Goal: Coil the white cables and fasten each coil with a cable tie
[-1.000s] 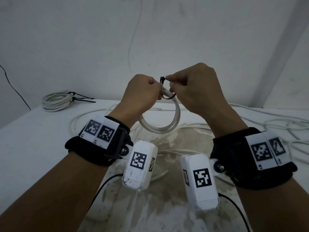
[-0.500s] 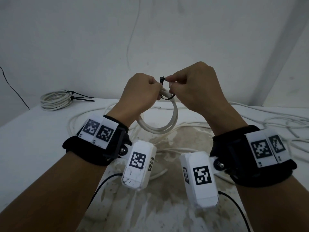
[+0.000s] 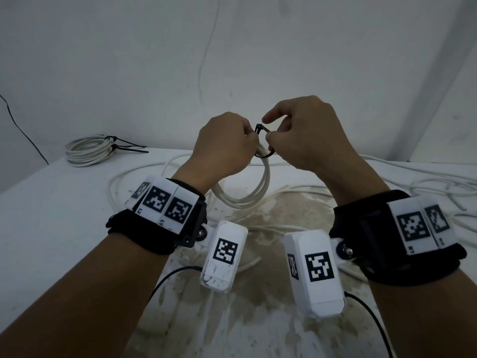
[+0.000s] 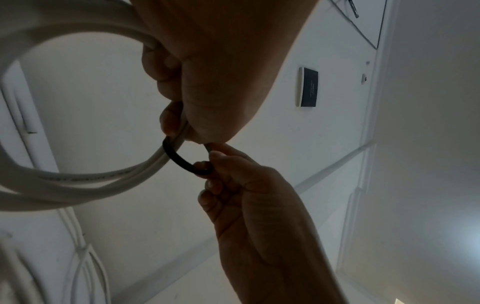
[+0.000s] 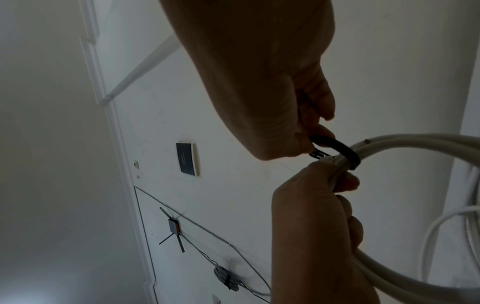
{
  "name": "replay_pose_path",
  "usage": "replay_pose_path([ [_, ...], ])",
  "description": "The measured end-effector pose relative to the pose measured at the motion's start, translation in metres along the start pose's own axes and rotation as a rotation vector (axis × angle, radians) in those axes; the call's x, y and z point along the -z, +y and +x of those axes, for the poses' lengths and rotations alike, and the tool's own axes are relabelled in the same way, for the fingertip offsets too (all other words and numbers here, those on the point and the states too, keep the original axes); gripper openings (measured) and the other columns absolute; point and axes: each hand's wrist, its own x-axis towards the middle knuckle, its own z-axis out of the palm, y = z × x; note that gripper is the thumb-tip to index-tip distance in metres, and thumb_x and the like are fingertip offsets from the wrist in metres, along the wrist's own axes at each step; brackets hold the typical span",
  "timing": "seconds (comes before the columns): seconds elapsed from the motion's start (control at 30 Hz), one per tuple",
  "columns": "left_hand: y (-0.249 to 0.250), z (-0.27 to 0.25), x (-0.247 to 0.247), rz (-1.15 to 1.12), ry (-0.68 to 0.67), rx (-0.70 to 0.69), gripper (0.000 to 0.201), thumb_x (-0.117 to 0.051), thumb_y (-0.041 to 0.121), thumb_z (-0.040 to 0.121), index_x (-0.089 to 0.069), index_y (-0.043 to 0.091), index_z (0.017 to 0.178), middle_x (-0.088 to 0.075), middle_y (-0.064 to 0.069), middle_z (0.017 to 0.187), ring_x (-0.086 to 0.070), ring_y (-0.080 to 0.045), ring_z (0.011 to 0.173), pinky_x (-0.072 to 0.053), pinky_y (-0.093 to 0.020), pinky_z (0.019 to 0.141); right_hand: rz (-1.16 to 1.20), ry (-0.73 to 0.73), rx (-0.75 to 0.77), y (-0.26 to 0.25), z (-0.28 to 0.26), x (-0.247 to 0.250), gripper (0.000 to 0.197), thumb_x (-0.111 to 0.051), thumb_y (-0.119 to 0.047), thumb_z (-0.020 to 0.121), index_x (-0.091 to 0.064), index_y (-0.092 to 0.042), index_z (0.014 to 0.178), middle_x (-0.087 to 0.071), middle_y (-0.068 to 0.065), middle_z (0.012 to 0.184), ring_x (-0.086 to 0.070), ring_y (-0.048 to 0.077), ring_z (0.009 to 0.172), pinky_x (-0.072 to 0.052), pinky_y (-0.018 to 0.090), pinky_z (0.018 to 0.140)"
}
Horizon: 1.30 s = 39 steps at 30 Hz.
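A small coil of white cable (image 3: 245, 195) hangs in the air over the table, gripped at its top by my left hand (image 3: 251, 140). A black cable tie (image 3: 263, 140) loops loosely round the strands just beside that grip. My right hand (image 3: 271, 135) pinches the tie's free side, with its index finger lifted above the tie head. From the left wrist view the tie (image 4: 182, 160) forms an open ring between the coil (image 4: 78, 179) and the right hand's fingers (image 4: 215, 162). The right wrist view shows the tie (image 5: 337, 147) round the strands above my left hand (image 5: 324, 185).
A tied coil of white cable (image 3: 87, 151) with black tie tails lies at the table's back left. Loose white cables (image 3: 426, 182) sprawl across the back and right of the stained white table (image 3: 51, 215). A wall stands close behind.
My right index finger has lifted off the tie head and the hand has shifted slightly right. The left hand still holds the coil in the same place.
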Motion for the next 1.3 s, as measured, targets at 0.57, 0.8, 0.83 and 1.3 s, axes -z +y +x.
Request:
replay_pose_path([
  [0.57,-0.0021,0.0014,-0.0031,0.109,-0.005,-0.087,0.022,-0.052,0.021,0.094,-0.070,0.022,0.083,-0.055,0.017,0.063,-0.055,-0.009,0.068,-0.036,-0.021,0.058,0.077,-0.144,-0.048,0.0038,0.0004,0.0027,0.035,-0.060,-0.007,0.079,-0.069,-0.018,0.111,-0.070,0.005,0.094,-0.064,0.024,0.065,-0.042,0.021,0.055],
  [0.8,-0.0012,0.0006,-0.0032,0.117,0.015,-0.086,0.022,-0.052,0.024,0.094,-0.072,0.019,0.088,-0.063,0.008,0.075,-0.061,-0.018,0.080,-0.039,-0.028,0.069,0.121,-0.151,-0.083,0.0054,0.0015,0.0013,0.039,-0.062,-0.012,0.079,-0.065,-0.017,0.117,-0.070,0.006,0.100,-0.058,0.014,0.078,-0.039,0.023,0.063],
  [0.83,-0.0009,0.0004,-0.0036,0.124,0.021,-0.089,0.022,-0.052,0.024,0.094,-0.072,0.018,0.088,-0.064,0.008,0.077,-0.060,-0.018,0.080,-0.038,-0.027,0.068,0.124,-0.142,-0.091,0.0056,0.0016,0.0011,0.039,-0.061,-0.011,0.078,-0.065,-0.017,0.117,-0.070,0.006,0.101,-0.061,0.015,0.082,-0.040,0.024,0.066],
  [1.3,0.0003,-0.0009,-0.0046,0.136,0.032,-0.101,0.024,-0.050,0.022,0.094,-0.073,0.018,0.089,-0.068,0.004,0.083,-0.061,-0.020,0.082,-0.040,-0.029,0.069,0.171,-0.164,-0.132,0.0049,-0.0007,0.0024,0.039,-0.058,-0.008,0.081,-0.061,-0.021,0.118,-0.068,0.005,0.099,-0.055,0.010,0.063,-0.037,0.019,0.052],
])
